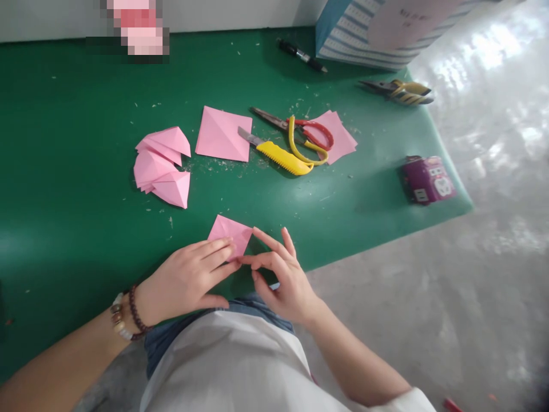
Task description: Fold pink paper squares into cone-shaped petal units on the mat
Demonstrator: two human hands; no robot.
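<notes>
A square of pink paper (223,228) with a crease lies on the green table close to my body. My left hand (195,277) is spread flat over its lower left part, fingers stretched out. At the paper's right edge is my right hand (281,274), its fingers apart and two fingertips touching the edge and lower corner. Beyond them sits a stack of pink squares (218,134). Several folded pink paper pieces (160,166) are gathered to its left.
A yellow utility knife (283,157) and scissors (309,131) lie across the stack and more pink sheets (343,137). Farther back are a pen (302,55), pliers (398,91) and a striped bag (360,34). A purple box (429,178) stands near the right edge of the table (369,229).
</notes>
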